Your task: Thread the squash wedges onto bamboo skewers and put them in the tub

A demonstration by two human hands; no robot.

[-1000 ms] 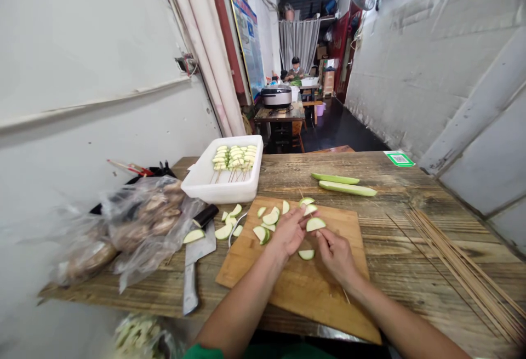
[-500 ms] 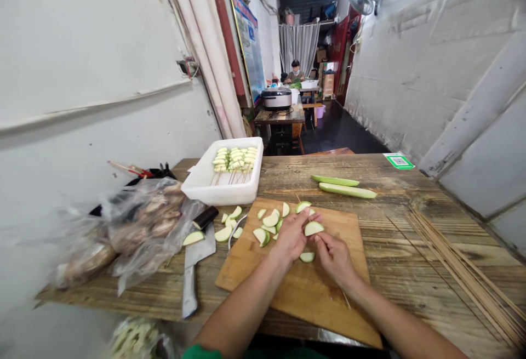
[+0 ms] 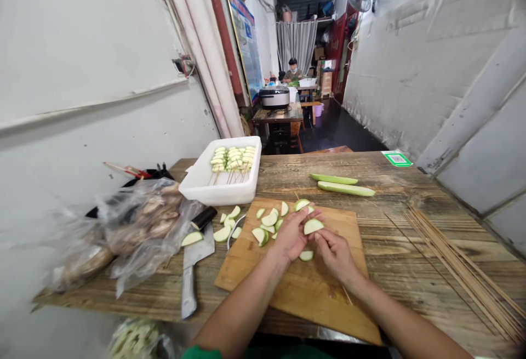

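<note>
My left hand (image 3: 293, 233) is closed around a thin bamboo skewer (image 3: 296, 197) carrying half-moon slices of a green-skinned vegetable that looks like zucchini. One zucchini slice (image 3: 313, 226) faces up between both hands. My right hand (image 3: 335, 252) pinches at that slice's lower edge, and the skewer's other end sticks out below the palm. Under the hands lies a wooden cutting board (image 3: 312, 304). Another slice (image 3: 306, 256) rests on it between my wrists, and several loose slices (image 3: 269, 220) are scattered to the left.
A white tub (image 3: 217, 190) holds finished-looking skewers. Left of the board lie a cleaver (image 3: 189, 288), a dark vegetable piece (image 3: 204, 218) and bagged mushrooms (image 3: 158, 214). Long zucchini pieces (image 3: 346, 188) lie behind, bamboo skewers (image 3: 460, 271) to the right. A person (image 3: 293, 73) sits far back.
The view has shifted very slightly. Both hands keep nearly the same hold on the skewer and slices; nothing else has visibly moved.
</note>
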